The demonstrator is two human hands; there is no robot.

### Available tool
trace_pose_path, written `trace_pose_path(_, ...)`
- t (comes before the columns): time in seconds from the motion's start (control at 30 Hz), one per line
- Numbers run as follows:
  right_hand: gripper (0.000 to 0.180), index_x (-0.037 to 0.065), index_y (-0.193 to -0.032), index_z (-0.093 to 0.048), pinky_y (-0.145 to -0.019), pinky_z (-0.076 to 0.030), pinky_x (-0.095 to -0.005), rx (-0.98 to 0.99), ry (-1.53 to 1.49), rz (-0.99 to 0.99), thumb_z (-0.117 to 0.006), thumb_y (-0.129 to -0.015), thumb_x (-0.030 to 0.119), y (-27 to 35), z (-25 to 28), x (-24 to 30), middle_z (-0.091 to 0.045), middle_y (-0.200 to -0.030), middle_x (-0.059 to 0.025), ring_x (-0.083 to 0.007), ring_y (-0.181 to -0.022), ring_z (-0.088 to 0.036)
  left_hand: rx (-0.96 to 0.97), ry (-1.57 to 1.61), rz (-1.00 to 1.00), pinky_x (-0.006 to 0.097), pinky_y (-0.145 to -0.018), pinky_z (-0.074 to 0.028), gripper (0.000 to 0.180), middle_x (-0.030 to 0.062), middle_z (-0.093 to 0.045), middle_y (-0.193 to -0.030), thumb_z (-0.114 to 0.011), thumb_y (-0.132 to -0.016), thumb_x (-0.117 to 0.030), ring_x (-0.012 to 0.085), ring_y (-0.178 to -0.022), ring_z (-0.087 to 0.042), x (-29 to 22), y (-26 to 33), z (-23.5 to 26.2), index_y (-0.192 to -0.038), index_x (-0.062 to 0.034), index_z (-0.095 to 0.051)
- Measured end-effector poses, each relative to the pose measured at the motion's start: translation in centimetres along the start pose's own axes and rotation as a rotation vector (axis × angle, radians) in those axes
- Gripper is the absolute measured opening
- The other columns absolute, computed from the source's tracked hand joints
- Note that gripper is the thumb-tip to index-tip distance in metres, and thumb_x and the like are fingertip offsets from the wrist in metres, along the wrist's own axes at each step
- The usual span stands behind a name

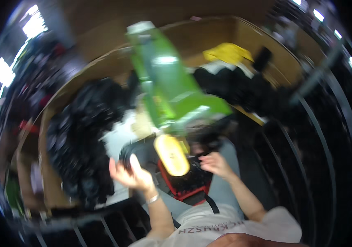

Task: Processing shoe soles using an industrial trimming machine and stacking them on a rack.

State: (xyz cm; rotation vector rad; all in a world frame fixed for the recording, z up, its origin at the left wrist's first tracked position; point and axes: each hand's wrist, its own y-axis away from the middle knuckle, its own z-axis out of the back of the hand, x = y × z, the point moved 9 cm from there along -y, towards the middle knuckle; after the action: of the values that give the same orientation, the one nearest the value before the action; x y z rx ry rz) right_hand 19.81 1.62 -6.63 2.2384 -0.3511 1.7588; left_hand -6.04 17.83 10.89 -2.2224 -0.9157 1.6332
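A green machine (pixel 172 78) stands in front of me, with a pale yellow oval plate (pixel 172 155) at its lower end. Left of the plate, my left hand (pixel 132 176) is raised with a black rounded piece (pixel 125 154) between its thumb and fingers; blur hides its exact kind. On the plate's other side, my right hand (pixel 216 164) has its fingers drawn together near the machine's dark lower part. Whatever those fingers pinch, if anything, cannot be made out. Below the plate sits a red-rimmed container (pixel 186 190) holding small dark bits, between my legs.
A large cardboard box (pixel 56 101) curves around the machine, with a heap of shiny black pieces (pixel 81 136) at left. More black pieces (pixel 229 84) and a yellow cloth or bag (pixel 227 52) lie at the back right. Metal bars (pixel 318 131) run along the right side.
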Motion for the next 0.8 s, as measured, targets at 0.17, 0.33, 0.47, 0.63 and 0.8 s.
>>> trace_pose_path(0.17,0.072,0.003,-0.135,-0.038,-0.093,-0.042,-0.0334,0.257,-0.159,-0.242,-0.077,-0.075,0.013,4.2,-7.5,-3.7,-0.050,-0.123,-0.0111,-0.0188,-0.112,-0.050,0.184,0.091,0.554,0.031,-0.088,-0.043,0.051,0.0103,-0.048,-0.112,-0.058,-0.073,0.011,0.0191,-0.102,-0.048,3.0,11.9,1.1,-0.121,0.0027,-0.044)
trace_pose_path(0.33,0.046,-0.002,-0.120,-0.053,-0.092,-0.045,-0.0317,-0.010,-0.429,-0.375,-0.071,-0.078,0.003,9.0,-4.3,-5.3,-0.060,-0.112,-0.0094,-0.0155,-0.103,-0.056,0.656,-0.001,0.964,0.021,-0.069,-0.045,0.032,-0.0022,-0.050,-0.079,-0.061,-0.082,0.000,0.0086,-0.071,-0.050,5.9,19.9,-1.7,-0.113,0.0003,-0.054)
trace_pose_path(0.47,0.052,0.002,-0.124,-0.050,-0.096,-0.044,-0.0345,-0.053,-0.655,-0.352,-0.069,-0.075,-0.005,9.2,-4.7,-4.3,-0.058,-0.115,-0.0084,-0.0213,-0.108,-0.056,0.899,0.077,0.960,0.020,-0.062,-0.042,0.020,0.0002,-0.062,-0.082,-0.067,-0.084,-0.011,0.0039,-0.071,-0.049,3.5,19.3,-8.0,-0.098,0.0026,-0.063)
trace_pose_path(0.63,0.048,0.001,-0.121,-0.051,-0.095,-0.044,-0.0335,-0.075,-0.804,-0.279,-0.066,-0.076,-0.007,8.1,-7.8,-1.4,-0.056,-0.117,-0.0087,-0.0197,-0.108,-0.055,0.991,-0.121,0.823,0.018,-0.056,-0.039,0.011,-0.0030,-0.060,-0.071,-0.066,-0.084,-0.010,0.0013,-0.064,-0.047,2.7,15.3,-10.1,-0.086,0.0010,-0.066)
trace_pose_path(0.8,0.045,-0.004,-0.120,-0.051,-0.094,-0.044,-0.0335,-0.063,-0.667,-0.282,-0.064,-0.076,-0.007,9.6,-6.5,-1.4,-0.057,-0.115,-0.0112,-0.0195,-0.106,-0.056,0.739,0.029,0.903,0.017,-0.053,-0.037,0.006,-0.0048,-0.058,-0.070,-0.064,-0.085,-0.005,0.0008,-0.061,-0.047,2.1,15.0,-8.6,-0.085,0.0007,-0.066)
